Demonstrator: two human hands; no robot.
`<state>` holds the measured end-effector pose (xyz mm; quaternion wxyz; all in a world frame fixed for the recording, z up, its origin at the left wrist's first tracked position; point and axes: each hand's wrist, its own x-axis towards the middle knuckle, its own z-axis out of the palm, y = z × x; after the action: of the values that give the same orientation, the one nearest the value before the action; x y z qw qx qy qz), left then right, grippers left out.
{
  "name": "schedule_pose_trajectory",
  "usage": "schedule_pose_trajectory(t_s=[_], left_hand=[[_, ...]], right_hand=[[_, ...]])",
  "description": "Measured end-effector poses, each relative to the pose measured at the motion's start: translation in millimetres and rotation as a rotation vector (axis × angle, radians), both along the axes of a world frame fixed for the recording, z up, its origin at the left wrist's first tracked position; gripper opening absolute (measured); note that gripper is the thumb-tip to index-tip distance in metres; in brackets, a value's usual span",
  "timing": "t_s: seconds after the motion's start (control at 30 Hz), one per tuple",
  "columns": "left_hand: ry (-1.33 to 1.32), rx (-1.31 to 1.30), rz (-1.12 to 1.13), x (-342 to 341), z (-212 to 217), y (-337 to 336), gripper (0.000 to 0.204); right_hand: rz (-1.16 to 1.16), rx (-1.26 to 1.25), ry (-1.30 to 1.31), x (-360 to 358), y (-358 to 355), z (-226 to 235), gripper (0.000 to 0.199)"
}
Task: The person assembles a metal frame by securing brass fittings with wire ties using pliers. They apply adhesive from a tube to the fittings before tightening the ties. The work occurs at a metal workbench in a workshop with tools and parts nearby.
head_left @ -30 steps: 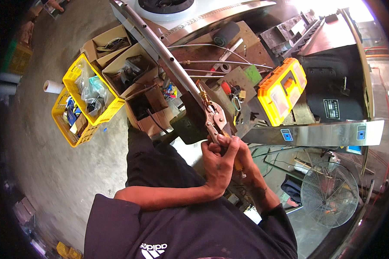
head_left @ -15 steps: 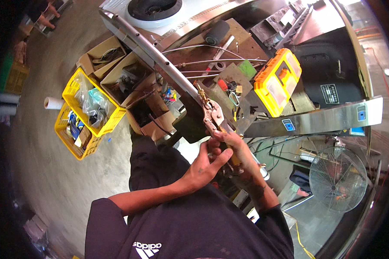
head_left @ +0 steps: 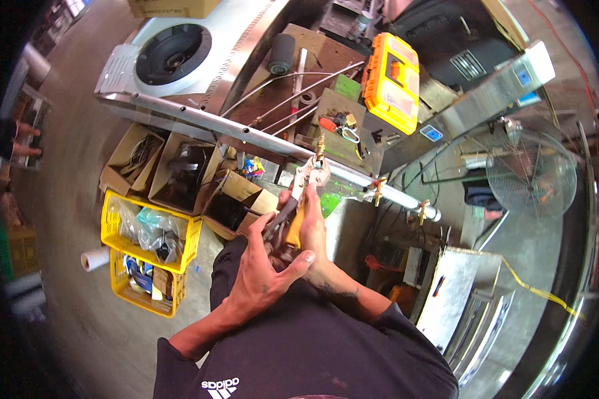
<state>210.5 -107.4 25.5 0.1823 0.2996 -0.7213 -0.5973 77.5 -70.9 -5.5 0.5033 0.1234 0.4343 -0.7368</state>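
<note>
A pair of locking pliers (head_left: 312, 172) points away from me in front of my chest, with metal jaws and a yellow handle beside a dark one. A small brass fitting (head_left: 321, 151) sticks out at the jaw end. My left hand (head_left: 253, 258) curls round the dark handle side, its thumb reaching across the lower end. On the yellow handle side, my right hand (head_left: 315, 234) is closed with its fingers pointing up toward the jaws. The palms partly hide the handles' lower ends. Just beyond the jaws runs a metal pipe (head_left: 343, 168) carrying brass valves (head_left: 379, 191).
A cluttered workbench (head_left: 251, 100) lies ahead, bearing rods and an orange-yellow toolbox (head_left: 392, 83). Cardboard boxes (head_left: 182, 174) and yellow crates (head_left: 152, 247) stand at left. A white appliance with a black round opening (head_left: 173, 55) is far left; a caged fan (head_left: 532, 174) stands right.
My view has turned right, and the pliers now stand more upright and nearer the pipe's front. My left hand has shifted from the lower handle end to alongside the dark handle.
</note>
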Motion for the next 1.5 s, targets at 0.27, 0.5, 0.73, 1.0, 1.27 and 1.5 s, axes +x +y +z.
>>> schedule_pose_trajectory(t_s=[0.27,0.5,0.73,1.0,1.27,1.5], left_hand=[[0.272,0.114,0.193,4,-26,-65,0.059],[0.301,0.135,0.365,-29,-44,-122,0.05],[0.337,0.015,0.71,-88,-51,-144,0.055],[0.642,0.527,0.673,-153,-46,-201,0.049],[0.415,0.601,0.543,-217,-66,-252,0.045],[0.183,0.683,0.33,-274,-94,-275,0.035]], right_hand=[[-0.117,-0.184,-0.034,36,-62,6,0.064],[-0.143,-0.12,0.085,26,-101,-17,0.048],[0.092,0.015,0.023,9,-93,-20,0.052],[0.552,0.058,0.467,-7,-3,-28,0.042],[0.43,0.333,1.075,-37,65,-49,0.032],[-0.119,0.579,1.648,-100,88,-20,0.053]])
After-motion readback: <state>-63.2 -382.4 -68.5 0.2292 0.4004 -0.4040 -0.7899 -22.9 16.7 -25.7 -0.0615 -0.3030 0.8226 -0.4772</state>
